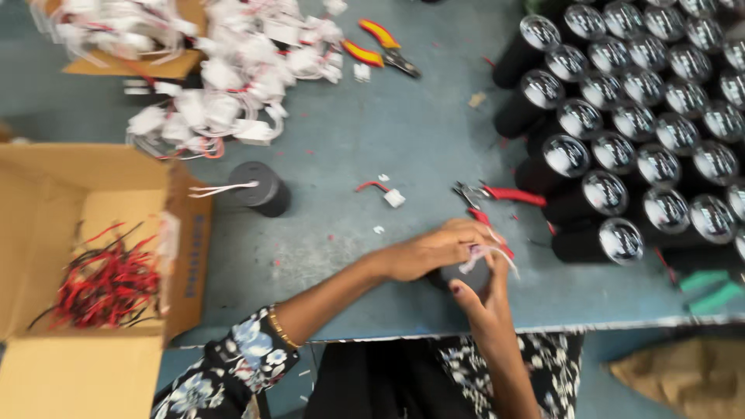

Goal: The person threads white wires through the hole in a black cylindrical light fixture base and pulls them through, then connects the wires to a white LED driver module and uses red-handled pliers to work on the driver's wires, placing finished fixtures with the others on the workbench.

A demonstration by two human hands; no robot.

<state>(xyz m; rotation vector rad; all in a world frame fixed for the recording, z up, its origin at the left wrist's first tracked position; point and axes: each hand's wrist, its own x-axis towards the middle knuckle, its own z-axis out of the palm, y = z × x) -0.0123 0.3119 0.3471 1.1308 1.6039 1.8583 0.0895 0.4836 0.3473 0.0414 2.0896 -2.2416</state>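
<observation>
Your left hand (434, 248) is curled down over the top of a small black cylinder (464, 277) at the near edge of the surface (372, 132), and your right hand (483, 299) comes up from below with the fingers wrapped round its side. Both hands are closed on it, with thin white wires (487, 254) caught between the fingers.

The cylinder sits close to the edge, so a slip of the grip would likely send it off onto your lap or the floor. The white wires look thin, and a sharp tug could pull them loose from the part. The red-handled pliers (497, 195) lie just beyond your knuckles, jaws toward you; a careless reach could catch on them. Just to the right, the packed rows of black cylinders with shiny glass lenses (644, 124) stand upright, and a knock from your elbow might topple several.

The surface is a worn blue-grey top. Near the middle stands another black cylinder (262, 186) with white wires trailing, and a small red-wired connector (384, 192) lies loose. Farther back are a heap of white connectors (225, 70) and yellow-and-red cutters (380, 45). At the left, an open cardboard box (85, 256) holds red and black wire scraps (109, 283).
</observation>
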